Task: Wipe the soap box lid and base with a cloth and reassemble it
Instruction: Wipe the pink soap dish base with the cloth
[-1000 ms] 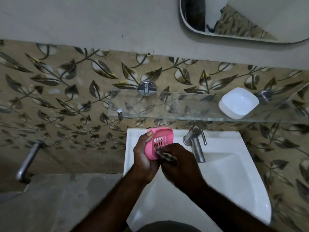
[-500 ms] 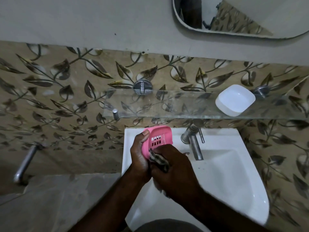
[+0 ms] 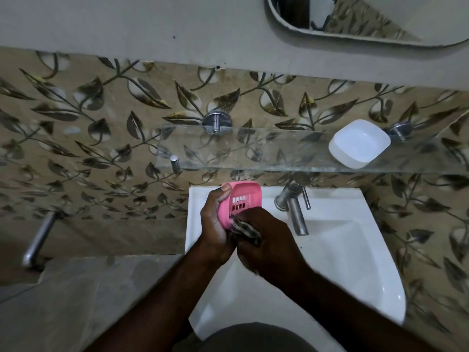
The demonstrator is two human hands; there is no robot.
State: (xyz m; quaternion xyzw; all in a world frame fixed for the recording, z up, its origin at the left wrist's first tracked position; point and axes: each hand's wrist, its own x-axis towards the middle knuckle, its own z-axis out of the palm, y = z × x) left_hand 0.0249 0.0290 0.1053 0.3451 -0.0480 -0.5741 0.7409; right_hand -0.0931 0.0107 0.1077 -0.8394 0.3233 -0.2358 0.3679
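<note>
Base [image 3: 245, 199], pink plastic, two rows of small slots: was held in the air over the back left corner of the sink [image 3: 330, 250], tilted, its open side turned toward the camera.

Left hand [image 3: 215, 224]: came in from below and left of the sink on a bare forearm. The fingers were wrapped behind the base and the thumb lay along its left rim, tip at the top corner. The grip was closed firmly on the base.

Right hand [image 3: 269, 240]: crossed the sink from the lower right, back of the hand up and knuckles toward the base. The fingers were curled tight round the cloth [image 3: 247, 231] and pressed it to the lower end of the base.

Cloth, dark and pale stripes, bunched: only one fold showed, between the two hands over the left part of the sink, touching the base.

Lid [image 3: 359, 143], white, rounded square: lay on the shelf [image 3: 253, 153] above the sink, over its right side and well apart from the base. It appeared to lie hollow side up.

Shelf, clear glass: ran along the wall above the sink, carried on a round metal bracket [image 3: 216, 122].

Tap [image 3: 295, 212], metal: stood on the back rim of the sink, just right of the base, its spout pointing into the basin.

Mirror [image 3: 355, 21]: hung on plain grey wall high above the sink, only its lower edge in view.

Rail [image 3: 38, 240], metal: stuck out from the wall well left of the sink.

Tiles [image 3: 101, 138], leaf pattern: covered the wall behind the sink.
</note>
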